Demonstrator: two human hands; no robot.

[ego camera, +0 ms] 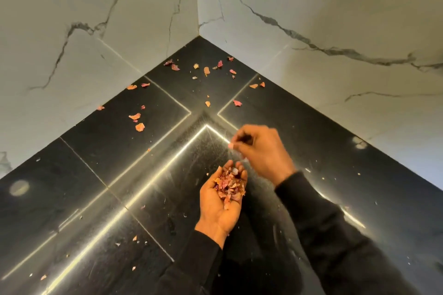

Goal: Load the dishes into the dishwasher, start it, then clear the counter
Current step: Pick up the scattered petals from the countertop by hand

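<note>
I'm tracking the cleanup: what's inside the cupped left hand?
A heap of pinkish, papery scraps fills the left hand. Whatever lies beneath the heap is covered.

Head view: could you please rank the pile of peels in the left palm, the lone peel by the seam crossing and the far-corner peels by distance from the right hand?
From the right hand:
1. pile of peels, just below, cupped in the left hand.
2. lone peel, beyond, at the seam crossing.
3. far-corner peels, farthest back, by the walls.
</note>
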